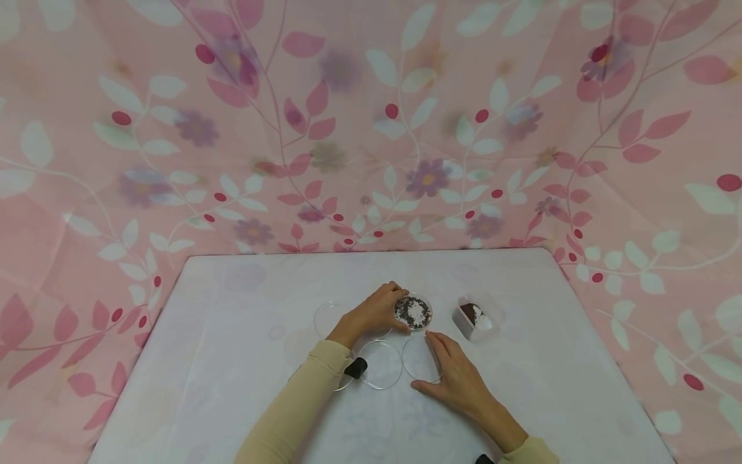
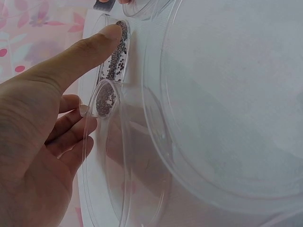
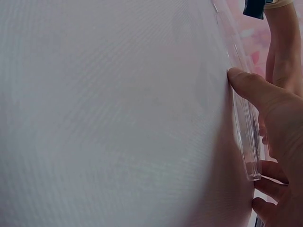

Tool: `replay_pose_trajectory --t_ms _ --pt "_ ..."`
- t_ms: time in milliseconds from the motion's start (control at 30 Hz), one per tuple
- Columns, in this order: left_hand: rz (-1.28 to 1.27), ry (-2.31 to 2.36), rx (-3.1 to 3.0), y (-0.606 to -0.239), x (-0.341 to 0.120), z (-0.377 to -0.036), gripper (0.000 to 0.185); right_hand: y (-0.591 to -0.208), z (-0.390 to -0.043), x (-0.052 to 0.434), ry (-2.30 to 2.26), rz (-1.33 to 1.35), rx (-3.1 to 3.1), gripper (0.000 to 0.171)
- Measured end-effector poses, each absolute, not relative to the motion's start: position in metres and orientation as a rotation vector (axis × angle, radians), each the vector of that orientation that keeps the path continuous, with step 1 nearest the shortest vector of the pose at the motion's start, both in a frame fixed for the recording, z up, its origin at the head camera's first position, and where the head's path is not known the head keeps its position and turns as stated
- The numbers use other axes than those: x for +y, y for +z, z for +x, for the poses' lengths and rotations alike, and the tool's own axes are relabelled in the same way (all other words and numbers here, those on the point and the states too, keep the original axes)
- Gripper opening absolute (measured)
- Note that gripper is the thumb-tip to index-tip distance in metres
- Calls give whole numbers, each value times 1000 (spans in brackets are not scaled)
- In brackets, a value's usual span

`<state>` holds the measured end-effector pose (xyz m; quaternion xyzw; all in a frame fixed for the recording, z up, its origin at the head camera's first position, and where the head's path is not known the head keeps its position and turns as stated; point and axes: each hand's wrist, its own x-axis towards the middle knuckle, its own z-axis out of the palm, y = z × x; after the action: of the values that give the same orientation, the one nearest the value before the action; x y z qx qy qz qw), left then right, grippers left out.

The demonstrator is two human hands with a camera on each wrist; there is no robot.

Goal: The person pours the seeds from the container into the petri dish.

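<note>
My left hand holds a clear petri dish between thumb and fingers at its left side. Dark grains are scattered in that dish around a white patch. In the left wrist view the thumb lies on the rim of the grain dish. Just below, my right hand grips a second clear petri dish by its edge. The right wrist view has the thumb at one edge of this dish and fingers at the other.
More clear petri dishes lie near the left forearm: one below the left hand, one at upper left, another partly behind the sleeve. Right of the grain dish stands a clear plastic tub with brown and white contents. Floral cloth rises behind the table.
</note>
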<state>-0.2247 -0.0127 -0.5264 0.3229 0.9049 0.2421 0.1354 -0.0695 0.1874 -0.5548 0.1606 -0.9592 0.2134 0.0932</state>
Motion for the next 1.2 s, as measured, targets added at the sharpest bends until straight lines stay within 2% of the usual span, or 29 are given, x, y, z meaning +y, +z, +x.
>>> replay_pose_trajectory --t_ms 567,900,1200 --pt "963 692 2630 -527 -14 -225 88 -547 -71 188 674 474 -2801 104" --pt "974 681 2635 -526 -15 -227 85 -518 -85 190 657 561 -2648 105" --pt "956 744 2589 -526 -15 -225 87 -491 -108 207 630 527 -2615 103"
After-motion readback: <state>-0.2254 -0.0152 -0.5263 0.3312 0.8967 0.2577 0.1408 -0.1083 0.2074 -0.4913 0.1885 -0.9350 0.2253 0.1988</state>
